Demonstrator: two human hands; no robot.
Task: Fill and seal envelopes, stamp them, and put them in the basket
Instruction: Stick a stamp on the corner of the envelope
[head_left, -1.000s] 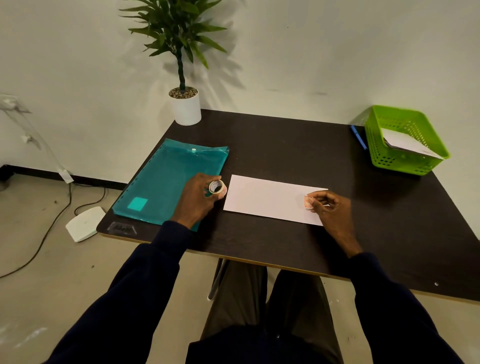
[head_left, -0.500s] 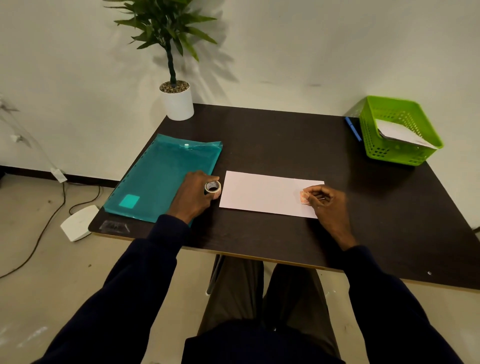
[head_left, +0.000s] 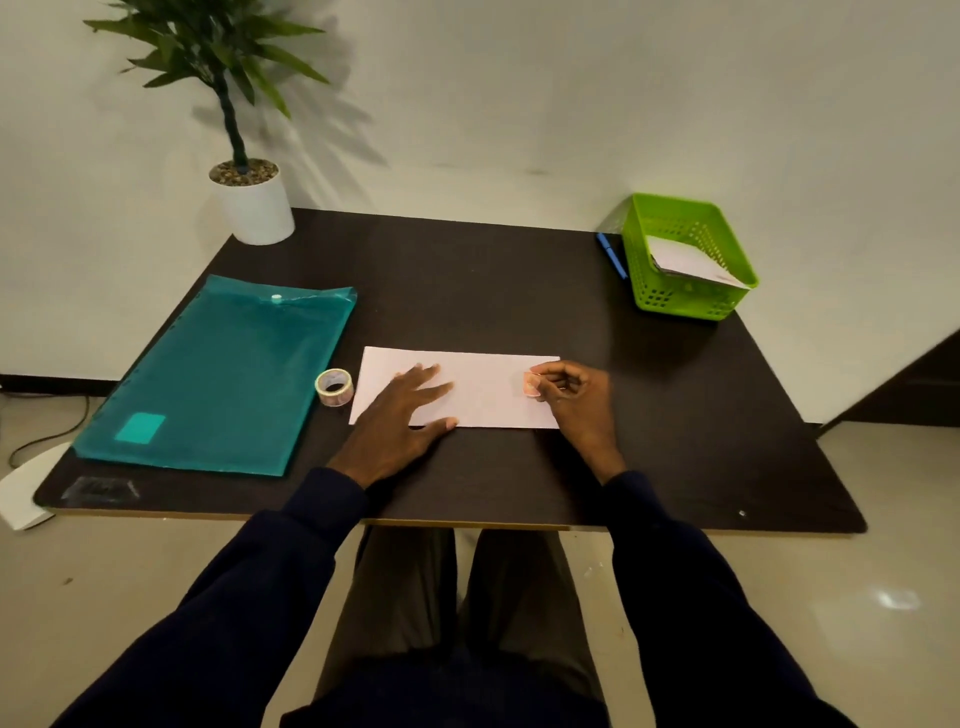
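A white envelope (head_left: 483, 384) lies flat near the front middle of the dark table (head_left: 467, 291). My left hand (head_left: 400, 415) rests flat on its left part with the fingers spread. My right hand (head_left: 571, 395) pinches a small pinkish stamp (head_left: 531, 384) over the envelope's right end. The roll of stamps (head_left: 334, 386) stands on the table just left of the envelope, free of either hand. A green basket (head_left: 691, 306) sits at the far right corner with a white envelope (head_left: 691, 260) inside.
A teal plastic folder (head_left: 218, 374) covers the left part of the table. A potted plant (head_left: 254, 202) stands at the far left corner. A blue pen (head_left: 612, 254) lies just left of the basket. My knees are below the table's front edge.
My left hand has let go of the stamp roll and moved right, onto the envelope. The right hand still holds the stamp at the envelope's right end.
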